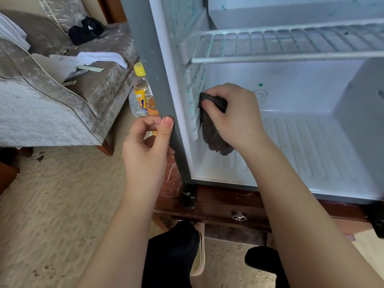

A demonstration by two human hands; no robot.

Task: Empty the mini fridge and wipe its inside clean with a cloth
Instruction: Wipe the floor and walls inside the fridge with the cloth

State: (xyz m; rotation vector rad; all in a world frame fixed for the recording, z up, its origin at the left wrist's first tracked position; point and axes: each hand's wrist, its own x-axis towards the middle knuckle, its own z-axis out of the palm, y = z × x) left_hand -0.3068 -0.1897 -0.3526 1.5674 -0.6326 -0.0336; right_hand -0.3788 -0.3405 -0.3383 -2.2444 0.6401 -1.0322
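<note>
1. At the desk's [218, 204] front edge: mini fridge [311, 146], door out of view, interior exposed. Nothing inside but the wire shelf [291, 44] in the upper part, so the emptying looks done.
2. Cloth [214, 134]: dark, inside the fridge, flat against the lower left wall on the ribbed shelf rails. Its tail hangs down to the fridge floor.
3. Right hand [234, 115]: thumb and fingers clamped on the bunched top of the cloth. Probably bunched to push into the rail grooves, where the green marks sit.
4. Left hand [145, 146]: thumb and curled fingers pinch the fridge's grey front left edge. Likely a brace so the cabinet doesn't slide on the desk under wiping load.
5. Green spot [260, 85] on the back wall, more on the left rails and upper wall. The wipe is far from finished.
6. Bottle [141, 88]: just outside the fridge's left side, base hidden. Yellow cap, yellow label with blue print, half covered, unreadable.
7. No legible brand on the fridge.
8. Sofa [52, 113] well to the left, with clothes and paper on it.
</note>
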